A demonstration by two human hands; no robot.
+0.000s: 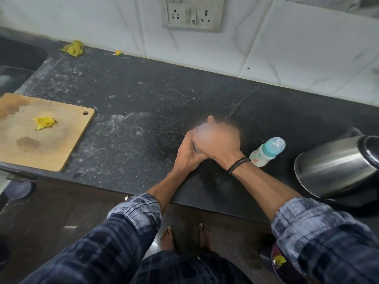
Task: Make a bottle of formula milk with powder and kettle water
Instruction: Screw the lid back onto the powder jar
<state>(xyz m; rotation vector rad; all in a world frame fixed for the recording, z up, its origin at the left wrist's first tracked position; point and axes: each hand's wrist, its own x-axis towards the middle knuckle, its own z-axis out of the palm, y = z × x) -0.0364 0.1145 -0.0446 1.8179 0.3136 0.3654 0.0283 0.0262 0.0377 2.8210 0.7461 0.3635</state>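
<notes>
On the dark counter (pixel 143 103) my left hand (pixel 187 151) grips the side of a small grey container (pixel 196 149). My right hand (pixel 220 141) is curled over its top and looks blurred. The hands hide most of the container, so I cannot tell what it holds. Just right of my right wrist stands a white baby bottle (pixel 266 151) with a blue collar and clear cap, upright and untouched. A steel kettle (pixel 336 165) with a black lid sits at the right edge.
A wooden cutting board (pixel 41 140) with a yellow scrap (pixel 44 123) lies at the left. A sink (pixel 18 64) is at the far left. Yellow cloth (pixel 73 48) lies by the tiled wall, below a socket panel (pixel 191 14). My bare feet show below.
</notes>
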